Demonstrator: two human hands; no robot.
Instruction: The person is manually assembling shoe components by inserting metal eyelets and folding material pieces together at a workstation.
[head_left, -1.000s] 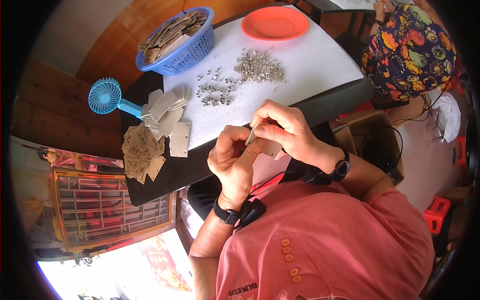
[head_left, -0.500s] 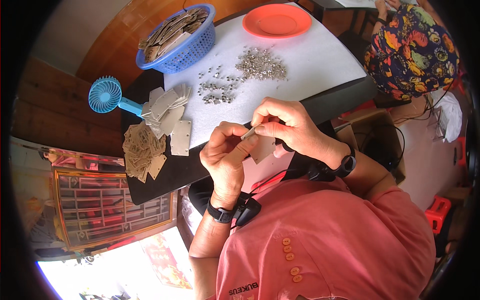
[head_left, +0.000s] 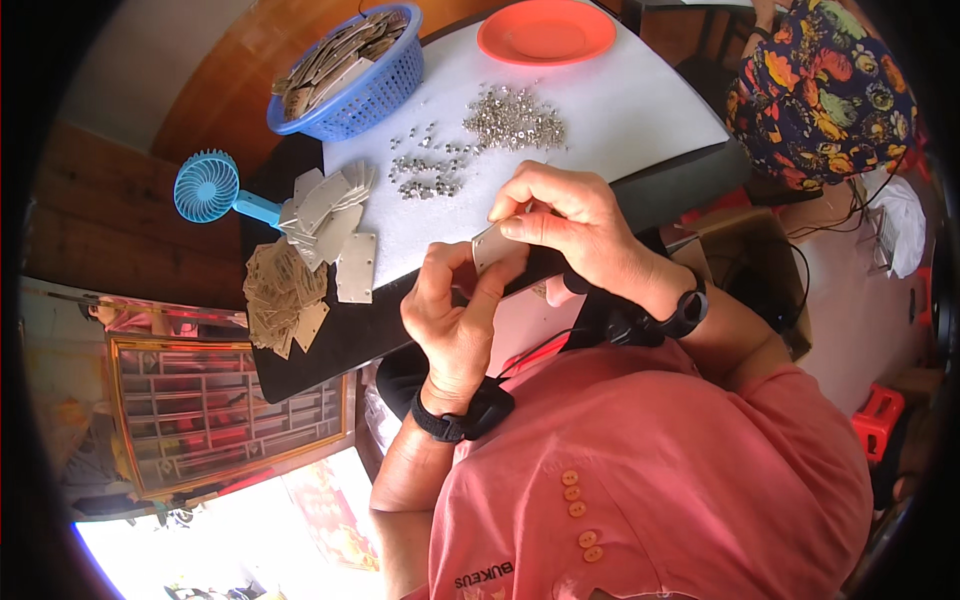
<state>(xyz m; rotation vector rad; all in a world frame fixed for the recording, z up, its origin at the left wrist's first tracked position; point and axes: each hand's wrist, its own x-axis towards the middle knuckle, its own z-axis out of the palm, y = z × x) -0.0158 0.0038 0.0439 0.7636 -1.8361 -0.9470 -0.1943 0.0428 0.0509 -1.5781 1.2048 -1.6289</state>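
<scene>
My left hand (head_left: 450, 312) pinches a small flat beige card with holes along its edge (head_left: 490, 248) between thumb and fingers, just off the near edge of the table. On the card's far edge, the thumb and fingertips of my right hand (head_left: 572, 215) are closed. Whether a small metal piece is between those fingertips I cannot make out. Beyond my hands lie scattered small shiny metal pieces (head_left: 425, 178) and a denser heap of them (head_left: 515, 118). More beige cards (head_left: 330, 205) lie in a loose pile to the left, beside a stack of browner ones (head_left: 283, 298).
A blue plastic basket (head_left: 375, 95) full of similar cards stands at the far left of the white-covered table (head_left: 630, 110). Behind the metal heap is a red-orange plate (head_left: 547, 32). A light blue handheld fan (head_left: 207, 186) lies left. Another person in a floral top (head_left: 825, 95) is at far right.
Both hands have moved a little farther from my body. The card has turned, so its holed face now shows between my fingers instead of hanging below them.
</scene>
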